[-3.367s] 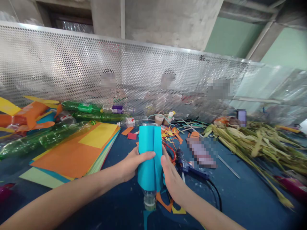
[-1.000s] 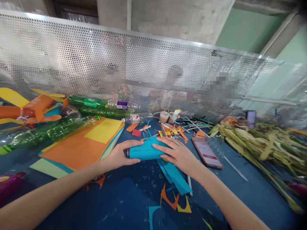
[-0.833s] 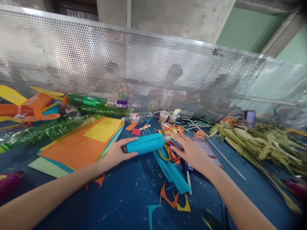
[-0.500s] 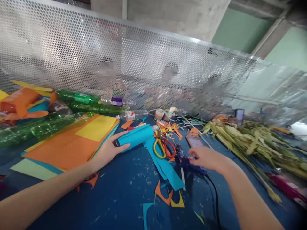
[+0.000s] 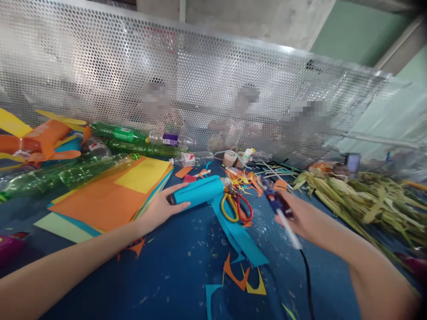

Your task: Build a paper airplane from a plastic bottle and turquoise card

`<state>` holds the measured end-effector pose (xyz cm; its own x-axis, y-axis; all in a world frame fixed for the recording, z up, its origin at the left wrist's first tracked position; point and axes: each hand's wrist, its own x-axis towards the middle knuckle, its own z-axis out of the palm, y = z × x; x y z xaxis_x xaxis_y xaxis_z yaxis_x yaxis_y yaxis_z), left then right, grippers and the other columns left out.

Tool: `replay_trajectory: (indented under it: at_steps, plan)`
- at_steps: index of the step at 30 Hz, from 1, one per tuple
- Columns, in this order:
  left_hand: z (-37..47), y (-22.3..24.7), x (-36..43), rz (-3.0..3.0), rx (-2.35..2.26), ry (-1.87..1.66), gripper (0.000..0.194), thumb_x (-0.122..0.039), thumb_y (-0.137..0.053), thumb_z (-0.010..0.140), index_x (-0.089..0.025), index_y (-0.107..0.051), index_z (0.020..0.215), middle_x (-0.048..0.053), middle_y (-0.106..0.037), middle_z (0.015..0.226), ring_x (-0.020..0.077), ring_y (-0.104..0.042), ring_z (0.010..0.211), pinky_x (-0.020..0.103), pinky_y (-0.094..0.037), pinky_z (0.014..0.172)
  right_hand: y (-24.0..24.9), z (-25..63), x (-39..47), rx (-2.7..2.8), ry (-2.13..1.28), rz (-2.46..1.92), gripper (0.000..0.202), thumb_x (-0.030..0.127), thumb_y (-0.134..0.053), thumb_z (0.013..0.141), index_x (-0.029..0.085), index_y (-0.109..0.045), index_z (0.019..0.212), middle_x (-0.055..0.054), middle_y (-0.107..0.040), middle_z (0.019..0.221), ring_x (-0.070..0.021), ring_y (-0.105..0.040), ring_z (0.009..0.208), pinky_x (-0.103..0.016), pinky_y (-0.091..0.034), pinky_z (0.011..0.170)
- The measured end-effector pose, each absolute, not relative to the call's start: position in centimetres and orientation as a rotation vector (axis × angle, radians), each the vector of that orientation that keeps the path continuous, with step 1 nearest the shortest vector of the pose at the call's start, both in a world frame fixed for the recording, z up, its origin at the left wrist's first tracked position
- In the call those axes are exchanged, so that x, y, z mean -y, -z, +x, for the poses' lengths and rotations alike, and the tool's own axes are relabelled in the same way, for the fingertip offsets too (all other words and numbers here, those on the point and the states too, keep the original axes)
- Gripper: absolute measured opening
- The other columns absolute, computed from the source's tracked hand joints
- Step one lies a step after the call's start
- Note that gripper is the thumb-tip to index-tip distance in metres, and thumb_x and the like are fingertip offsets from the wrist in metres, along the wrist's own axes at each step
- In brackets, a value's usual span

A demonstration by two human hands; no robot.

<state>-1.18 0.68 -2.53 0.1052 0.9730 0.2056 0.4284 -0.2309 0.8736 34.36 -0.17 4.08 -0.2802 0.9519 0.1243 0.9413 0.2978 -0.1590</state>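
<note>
My left hand (image 5: 163, 205) holds the near end of a bottle wrapped in blue paper (image 5: 196, 192), tilted up to the right, its clear neck uncovered. In my right hand (image 5: 295, 211) is a dark blue glue gun (image 5: 278, 203), lifted off the table, with a white glue stick (image 5: 289, 229) and a black cord (image 5: 308, 278) trailing down. Scissors with yellow and red handles (image 5: 237, 208) lie by the bottle neck, between both hands. Blue paper strips (image 5: 235, 233) lie below the bottle.
Stacked coloured paper (image 5: 96, 200) and green bottles (image 5: 73, 171) lie on the left. Corn husks (image 5: 360, 200) lie at the right. Paper scraps (image 5: 237, 275) are on the blue table (image 5: 160, 275). A perforated metal screen (image 5: 200, 80) stands behind, with people beyond it.
My right hand has taken hold of the glue gun and lifted it off the table. The view has shifted slightly; my left hand still holds the wrapped bottle.
</note>
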Motion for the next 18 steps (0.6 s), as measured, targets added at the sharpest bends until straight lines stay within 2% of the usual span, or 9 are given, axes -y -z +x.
replay_trajectory:
  at_steps: [2,5,6,8,12,18]
  plan:
    - [-1.1,2.6,-0.6,1.780,-1.375,-1.079,0.054,-0.044,-0.064,0.068,-0.032,-0.052,0.119,0.001,-0.056,0.119,0.0271,-0.054,0.105,0.040,-0.046,0.088,-4.5,33.2,0.8,2.244,-0.189,-1.649,0.035,0.043,-0.046,0.079,0.019,-0.059,0.101,-0.013,-0.063,0.098,-0.0279,-0.057,0.091,-0.038,-0.045,0.079]
    - [-0.9,2.6,-0.5,1.826,-1.364,-1.084,0.054,-0.043,-0.064,0.067,-0.031,-0.053,0.119,0.001,-0.058,0.118,0.0269,-0.054,0.106,0.040,-0.042,0.093,-4.7,29.6,2.1,2.162,-0.639,-1.452,0.039,0.047,-0.038,0.085,0.021,-0.056,0.107,-0.006,-0.064,0.091,-0.0210,-0.059,0.080,-0.034,-0.049,0.074]
    - [-0.9,2.6,-0.5,1.839,-1.357,-1.087,0.053,-0.043,-0.064,0.068,-0.031,-0.054,0.119,0.002,-0.058,0.118,0.0265,-0.054,0.105,0.040,-0.042,0.094,-4.7,28.3,2.6,2.186,-0.759,-1.373,0.038,0.049,-0.039,0.085,0.022,-0.058,0.104,-0.004,-0.064,0.089,-0.0186,-0.059,0.074,-0.032,-0.049,0.070]
    - [-0.8,2.7,-0.4,1.872,-1.335,-1.095,0.052,-0.041,-0.064,0.068,-0.031,-0.053,0.118,0.002,-0.058,0.118,0.0253,-0.054,0.105,0.039,-0.041,0.094,-4.5,25.9,3.5,2.225,-0.929,-1.327,0.035,0.049,-0.042,0.084,0.024,-0.058,0.102,-0.002,-0.064,0.091,-0.0171,-0.059,0.077,-0.030,-0.050,0.071]
    - [-0.8,2.9,-0.4,1.937,-1.295,-1.124,0.049,-0.039,-0.064,0.069,-0.032,-0.054,0.117,0.000,-0.057,0.120,0.0230,-0.053,0.108,0.036,-0.041,0.094,-3.3,23.4,4.8,2.141,-0.991,-1.383,0.037,0.051,-0.044,0.083,0.022,-0.060,0.098,-0.003,-0.065,0.095,-0.0197,-0.059,0.089,-0.032,-0.047,0.081]
    - [-0.8,3.1,-0.3,1.998,-1.239,-1.140,0.051,-0.037,-0.064,0.070,-0.031,-0.052,0.119,0.000,-0.055,0.123,0.0220,-0.049,0.113,0.037,-0.037,0.098,-1.1,22.0,5.1,2.110,-0.932,-1.476,0.037,0.053,-0.043,0.083,0.025,-0.062,0.097,-0.002,-0.068,0.085,-0.0204,-0.063,0.081,-0.031,-0.050,0.072]
